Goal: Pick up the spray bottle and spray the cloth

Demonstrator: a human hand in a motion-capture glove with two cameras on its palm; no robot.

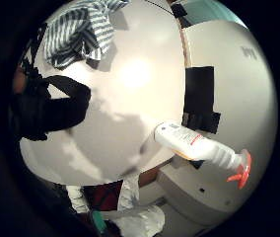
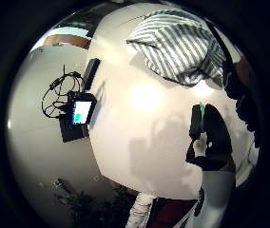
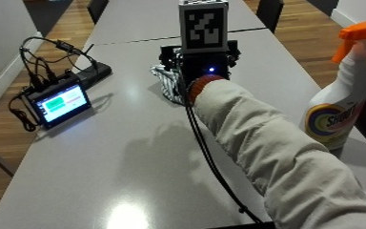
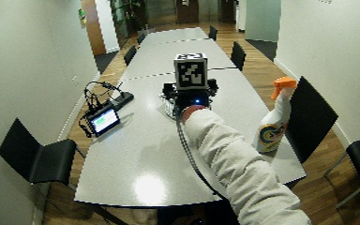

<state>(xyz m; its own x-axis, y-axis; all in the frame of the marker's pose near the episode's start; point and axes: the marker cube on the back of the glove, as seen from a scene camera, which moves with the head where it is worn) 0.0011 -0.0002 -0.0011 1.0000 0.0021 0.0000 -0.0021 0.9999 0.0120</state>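
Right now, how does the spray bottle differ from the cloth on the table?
The spray bottle stands upright near the table's edge; the cloth lies crumpled farther along it. The spray bottle is white with an orange trigger; the cloth is striped. The right hand is out over the cloth, away from the spray bottle. Both rest on the table.

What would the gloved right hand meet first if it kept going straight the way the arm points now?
Probably the striped cloth: the right hand is stretched forward above the table and the cloth lies just past it. How high the hand is above it is unclear. The spray bottle stands well off to the side.
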